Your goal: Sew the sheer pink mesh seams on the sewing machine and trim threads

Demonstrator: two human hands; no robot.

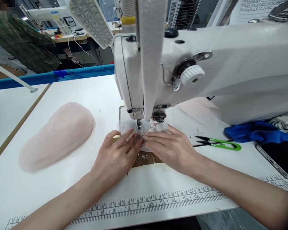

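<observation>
Fabric of a sheer, pale, nearly transparent kind (143, 148) lies under the slim metal presser foot (139, 124) in the head view I watch from afar, mostly covered by the fingers around it. The bare left hand (120, 150) has its fingers spread and bent, tips down beside the foot; the bare right hand (171, 145) lies flatter, fingers close together, tips on the cloth from the other side. Neither is clenched, but the thumbs are hidden, so I cannot tell whether either pinches the layer. I judge that pressing from both sides keeps such slippery material flat and the fingertips clear of the foot. A soft, pale pink mound of sheer cloth (60, 137) sits apart on the left, probably to stay within reach; another thin pale pink piece (199, 110) lies behind the right hand. Green-handled thread snips (227, 146) rest beyond the right wrist, near a crumpled bright blue cloth (252, 131) and a black-screened phone (278, 156). What hampers me most is the bulky white sewing machine (230, 60), whose upright white bar (152, 54) blocks the middle of my sight.
</observation>
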